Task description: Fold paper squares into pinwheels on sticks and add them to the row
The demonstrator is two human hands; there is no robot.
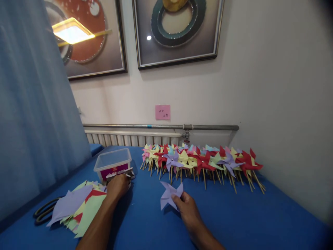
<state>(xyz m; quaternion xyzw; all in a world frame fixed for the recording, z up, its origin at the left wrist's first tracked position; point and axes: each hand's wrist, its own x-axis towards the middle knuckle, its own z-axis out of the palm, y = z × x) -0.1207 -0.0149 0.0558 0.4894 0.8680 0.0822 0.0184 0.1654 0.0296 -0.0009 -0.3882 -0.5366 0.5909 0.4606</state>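
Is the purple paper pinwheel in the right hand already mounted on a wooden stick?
No, the purple pinwheel pinched by the right hand shows only folded paper, no stick.

Left hand covers most of whatever small thing it's got, can't tell what. Scissors left of that grip are half buried under paper sheets. Pink note writing's too tiny.

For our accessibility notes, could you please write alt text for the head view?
A right hand pinches a folded lilac pinwheel on a blue table, while the left hand grips a small tool beside a clear plastic tub. Finished pinwheels on sticks line the wall; cut paper sheets lie left.
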